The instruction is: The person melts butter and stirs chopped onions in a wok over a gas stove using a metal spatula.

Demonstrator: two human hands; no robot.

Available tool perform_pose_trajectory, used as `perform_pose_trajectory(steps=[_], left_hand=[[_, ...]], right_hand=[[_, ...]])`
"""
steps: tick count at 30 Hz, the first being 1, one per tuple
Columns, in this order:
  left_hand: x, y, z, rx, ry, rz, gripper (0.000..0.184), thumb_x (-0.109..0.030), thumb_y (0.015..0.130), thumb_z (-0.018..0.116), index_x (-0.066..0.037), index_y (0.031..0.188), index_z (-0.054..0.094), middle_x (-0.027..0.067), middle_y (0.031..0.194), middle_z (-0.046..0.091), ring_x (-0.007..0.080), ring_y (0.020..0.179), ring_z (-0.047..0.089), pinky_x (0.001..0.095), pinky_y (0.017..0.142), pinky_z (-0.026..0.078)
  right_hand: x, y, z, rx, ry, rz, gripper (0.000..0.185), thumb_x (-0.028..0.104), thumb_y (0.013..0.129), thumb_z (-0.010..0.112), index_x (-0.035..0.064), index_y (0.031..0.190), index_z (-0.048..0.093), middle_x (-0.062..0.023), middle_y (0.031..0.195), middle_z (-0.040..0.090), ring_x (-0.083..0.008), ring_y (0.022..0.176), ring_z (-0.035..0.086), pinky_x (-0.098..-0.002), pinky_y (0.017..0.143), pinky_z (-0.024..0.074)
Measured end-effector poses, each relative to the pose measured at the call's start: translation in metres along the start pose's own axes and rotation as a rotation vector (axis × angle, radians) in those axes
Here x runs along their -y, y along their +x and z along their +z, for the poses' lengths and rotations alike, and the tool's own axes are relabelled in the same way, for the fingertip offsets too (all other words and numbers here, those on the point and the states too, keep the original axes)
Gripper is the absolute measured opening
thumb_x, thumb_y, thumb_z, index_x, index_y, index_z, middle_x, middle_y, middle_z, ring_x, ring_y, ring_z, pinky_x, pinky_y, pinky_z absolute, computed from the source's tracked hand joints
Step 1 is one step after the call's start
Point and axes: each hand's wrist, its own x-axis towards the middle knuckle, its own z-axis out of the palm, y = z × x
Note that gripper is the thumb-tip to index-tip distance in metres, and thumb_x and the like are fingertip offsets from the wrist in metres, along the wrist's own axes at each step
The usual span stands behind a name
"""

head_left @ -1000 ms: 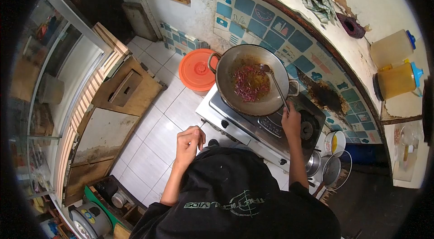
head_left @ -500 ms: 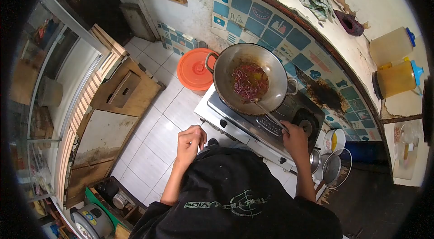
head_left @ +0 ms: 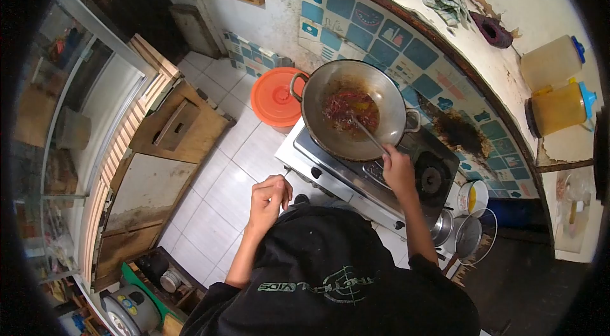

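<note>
A large two-handled wok (head_left: 318,91) sits on the left burner of the gas stove (head_left: 305,161). Sliced reddish pieces (head_left: 346,104), which look like shallots or chillies, lie in oil at its bottom. My right hand (head_left: 399,168) grips the handle of a metal spatula (head_left: 372,133) over the wok's near right rim. The spatula's head is down among the pieces, mostly hidden. In front of my body, left of the stove, my left hand (head_left: 270,199) hangs in the air with its fingers curled in; I cannot make out anything in it.
An orange-lidded bucket (head_left: 277,96) stands on the floor behind the stove's left end. Right of the stove are a strainer (head_left: 468,237), a metal pot (head_left: 441,228) and a white cup (head_left: 473,196). Jugs (head_left: 559,110) stand on the ledge. A wooden cabinet (head_left: 149,190) is at left.
My right hand has moved up and left towards the wok, pushing the spatula's head further into the middle of the pieces. The left hand has stayed in place.
</note>
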Motion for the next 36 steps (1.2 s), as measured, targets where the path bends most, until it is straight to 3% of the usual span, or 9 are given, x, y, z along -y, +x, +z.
perform_pose_trajectory(steps=[8, 12, 15, 18, 21, 24, 31, 36], left_hand=[[-0.002, 0.001, -0.001, -0.013, 0.008, 0.008, 0.047, -0.01, 0.099, 0.04, 0.002, 0.055, 0.051, 0.0066, 0.056, 0.053, 0.0163, 0.058, 0.05, 0.0302, 0.066, 0.042], [-0.002, 0.0, -0.002, -0.014, 0.008, 0.012, 0.047, -0.01, 0.099, 0.04, 0.003, 0.056, 0.051, 0.007, 0.056, 0.053, 0.0163, 0.057, 0.05, 0.0304, 0.065, 0.041], [0.0, 0.001, -0.002, -0.008, -0.001, 0.027, 0.047, -0.01, 0.099, 0.04, 0.003, 0.056, 0.051, 0.0073, 0.056, 0.054, 0.0164, 0.057, 0.05, 0.0307, 0.064, 0.041], [0.0, 0.001, -0.001, -0.006, 0.007, 0.043, 0.047, -0.01, 0.1, 0.039, 0.004, 0.056, 0.051, 0.0076, 0.057, 0.054, 0.0164, 0.057, 0.05, 0.031, 0.063, 0.041], [-0.002, 0.001, -0.002, -0.019, 0.01, 0.037, 0.048, -0.011, 0.1, 0.039, 0.004, 0.056, 0.05, 0.0079, 0.057, 0.054, 0.0164, 0.057, 0.05, 0.031, 0.063, 0.041], [-0.003, 0.0, -0.002, -0.025, 0.015, 0.033, 0.048, -0.011, 0.1, 0.039, 0.004, 0.056, 0.051, 0.0082, 0.057, 0.054, 0.0162, 0.056, 0.049, 0.0307, 0.063, 0.041], [-0.001, 0.0, -0.002, -0.027, 0.002, 0.03, 0.049, -0.011, 0.101, 0.039, 0.004, 0.055, 0.051, 0.0084, 0.058, 0.054, 0.0157, 0.055, 0.048, 0.0302, 0.062, 0.041], [-0.001, 0.001, -0.001, -0.018, 0.0, 0.023, 0.05, -0.012, 0.101, 0.039, 0.004, 0.055, 0.051, 0.0082, 0.058, 0.054, 0.0158, 0.056, 0.049, 0.0302, 0.061, 0.041]], right_hand=[[-0.039, 0.042, -0.017, -0.115, -0.057, 0.119, 0.028, 0.009, 0.092, 0.047, -0.0003, 0.117, 0.057, -0.0277, 0.089, 0.064, -0.0435, 0.085, 0.063, -0.0505, 0.072, 0.0493], [-0.045, 0.045, -0.02, -0.115, -0.087, 0.221, 0.028, 0.008, 0.094, 0.045, -0.0018, 0.118, 0.055, -0.0255, 0.089, 0.065, -0.0431, 0.081, 0.062, -0.0494, 0.07, 0.0491], [-0.087, 0.056, 0.006, -0.144, -0.093, 0.18, 0.027, 0.008, 0.095, 0.044, 0.0004, 0.118, 0.056, -0.0223, 0.086, 0.065, -0.0383, 0.068, 0.064, -0.0465, 0.062, 0.0502], [-0.064, 0.051, 0.005, -0.005, 0.224, 0.453, 0.025, 0.01, 0.096, 0.045, 0.0034, 0.117, 0.056, -0.0166, 0.08, 0.065, -0.0297, 0.054, 0.062, -0.043, 0.049, 0.0485], [-0.082, 0.05, 0.034, 0.064, 0.444, 0.562, 0.024, 0.011, 0.097, 0.045, 0.006, 0.117, 0.057, -0.0101, 0.072, 0.06, -0.0186, 0.044, 0.053, -0.036, 0.037, 0.0407], [-0.073, 0.04, 0.046, 0.16, 0.669, 0.601, 0.02, 0.015, 0.1, 0.042, 0.0106, 0.116, 0.053, -0.0031, 0.065, 0.044, -0.0094, 0.041, 0.036, -0.0277, 0.033, 0.0302], [-0.051, 0.02, 0.047, 0.286, 0.955, 0.703, 0.022, 0.016, 0.101, 0.043, 0.0108, 0.121, 0.05, 0.0015, 0.066, 0.041, -0.0046, 0.043, 0.03, -0.0224, 0.035, 0.0253], [-0.037, 0.005, 0.04, 0.349, 1.021, 0.686, 0.023, 0.018, 0.101, 0.043, 0.0102, 0.122, 0.05, -0.0001, 0.066, 0.042, -0.0056, 0.045, 0.032, -0.0239, 0.036, 0.0268]])
